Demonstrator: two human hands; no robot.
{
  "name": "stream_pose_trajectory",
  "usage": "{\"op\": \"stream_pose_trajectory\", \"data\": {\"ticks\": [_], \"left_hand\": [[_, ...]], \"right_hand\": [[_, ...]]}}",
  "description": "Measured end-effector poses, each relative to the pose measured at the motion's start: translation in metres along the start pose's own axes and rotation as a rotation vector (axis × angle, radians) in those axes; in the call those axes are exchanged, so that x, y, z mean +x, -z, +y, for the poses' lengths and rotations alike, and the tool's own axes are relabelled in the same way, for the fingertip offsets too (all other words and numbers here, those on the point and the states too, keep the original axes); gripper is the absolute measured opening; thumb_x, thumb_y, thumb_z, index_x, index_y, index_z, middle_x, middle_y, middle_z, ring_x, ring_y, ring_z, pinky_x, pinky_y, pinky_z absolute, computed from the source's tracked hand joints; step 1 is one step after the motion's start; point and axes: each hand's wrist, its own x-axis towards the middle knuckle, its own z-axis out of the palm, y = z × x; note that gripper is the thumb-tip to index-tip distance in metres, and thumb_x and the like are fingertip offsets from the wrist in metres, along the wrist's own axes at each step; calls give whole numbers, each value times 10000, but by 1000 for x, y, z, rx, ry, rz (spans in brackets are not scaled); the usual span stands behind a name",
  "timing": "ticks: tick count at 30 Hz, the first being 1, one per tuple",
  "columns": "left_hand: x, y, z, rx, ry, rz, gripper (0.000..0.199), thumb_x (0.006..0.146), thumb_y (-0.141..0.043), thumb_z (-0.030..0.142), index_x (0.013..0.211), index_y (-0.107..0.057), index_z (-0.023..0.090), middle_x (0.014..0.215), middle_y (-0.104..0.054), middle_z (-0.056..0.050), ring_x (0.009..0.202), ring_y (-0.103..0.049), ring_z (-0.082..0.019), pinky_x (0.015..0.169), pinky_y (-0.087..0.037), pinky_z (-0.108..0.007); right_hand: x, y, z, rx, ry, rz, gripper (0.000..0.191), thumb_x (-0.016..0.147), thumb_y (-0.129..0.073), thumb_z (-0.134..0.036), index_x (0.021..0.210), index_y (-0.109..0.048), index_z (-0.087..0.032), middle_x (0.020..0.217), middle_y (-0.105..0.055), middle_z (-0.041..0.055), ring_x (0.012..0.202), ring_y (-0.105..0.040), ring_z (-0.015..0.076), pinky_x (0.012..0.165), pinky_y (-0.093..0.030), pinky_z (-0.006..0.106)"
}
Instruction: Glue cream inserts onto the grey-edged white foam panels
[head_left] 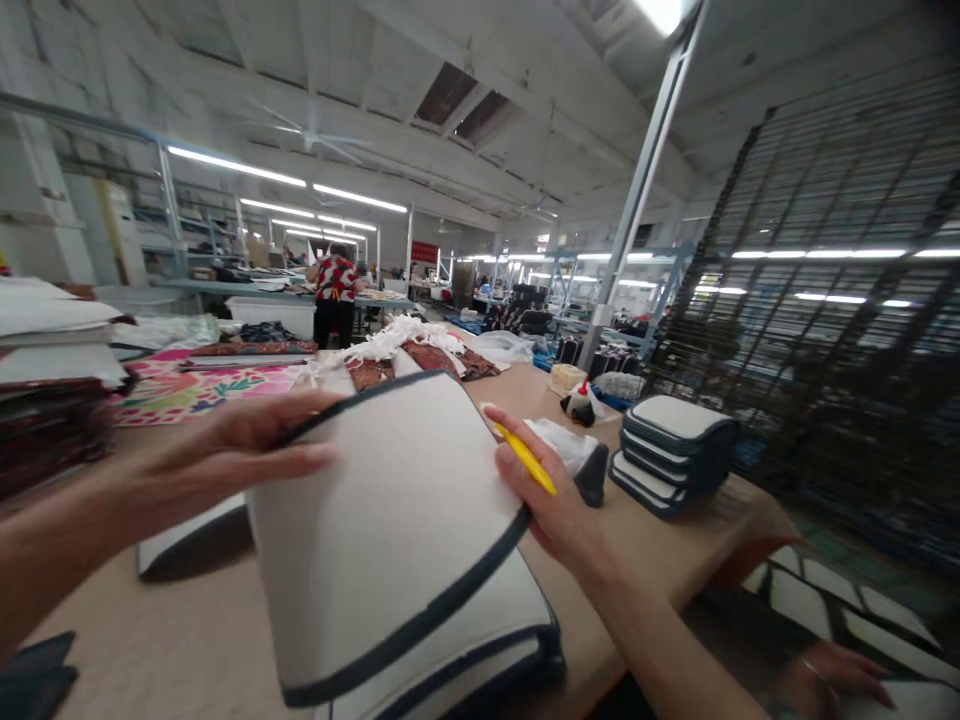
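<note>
A white fabric panel (390,510) with dark binding along its edges is held up in front of me, tilted. My left hand (277,440) grips its left edge, thumb on the white face and fingers behind. At the right edge, my right hand (544,490) pinches the panel and also holds a slim yellow tool (527,458) whose working end I cannot make out. Below the panel lies a stack of similar bound pieces (517,650), partly hidden by it. Another white, dark-edged piece (195,535) lies under my left forearm.
On the brown table (720,530), a pile of bound pieces (671,450) stands right, near a red-tipped bottle (581,400). Patterned fabric (217,385) and white strips (405,340) lie behind. Another person's hand (832,675) shows lower right; a person (335,290) stands farther back.
</note>
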Motion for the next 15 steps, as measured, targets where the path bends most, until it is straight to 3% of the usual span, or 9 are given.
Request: {"op": "stream_pose_trajectory", "data": {"ticks": [1,3,6,8,12,15], "left_hand": [[0,-19,3,0,-17,-187,418,518,-762,198,926,-677,166,866,-666,-18,801,-631,-284,606,-508,-302],[6,-43,-4,12,-43,-404,424,560,-758,231,972,-669,192,918,-665,-25,890,-613,-293,691,-499,-310],[16,-55,-36,28,-16,-541,430,584,-750,241,1002,-656,206,928,-664,-28,989,-567,-300,799,-456,-323],[21,-53,-59,39,40,-590,501,595,-740,276,1074,-615,204,878,-660,-21,949,-571,-281,770,-445,-302],[24,-44,-87,92,40,-539,610,654,-703,339,1216,-498,221,712,-604,41,689,-563,-169,575,-387,-211],[23,-40,-94,47,27,-531,477,675,-695,329,1125,-576,224,804,-645,17,776,-586,-186,656,-426,-233]], "right_hand": [[-4,2,-2,20,-41,33,535,686,-696,-393,1163,-527,-220,1029,-653,28,853,-620,171,707,-487,255],[-10,10,3,69,-102,149,610,609,-756,-348,1157,-527,-209,905,-674,3,717,-625,147,607,-482,224],[-19,26,27,126,-151,344,681,529,-799,-305,1144,-536,-178,741,-661,-29,599,-600,119,537,-461,200],[-24,35,47,157,-200,428,649,517,-803,-296,1102,-564,-148,701,-657,-26,577,-596,116,521,-454,195],[-33,50,71,237,-295,462,605,529,-794,-290,1080,-584,-149,752,-689,-2,643,-634,148,536,-469,204],[-31,51,69,269,-288,473,615,551,-785,-302,1115,-575,-175,823,-703,0,725,-652,168,574,-489,216]]}}
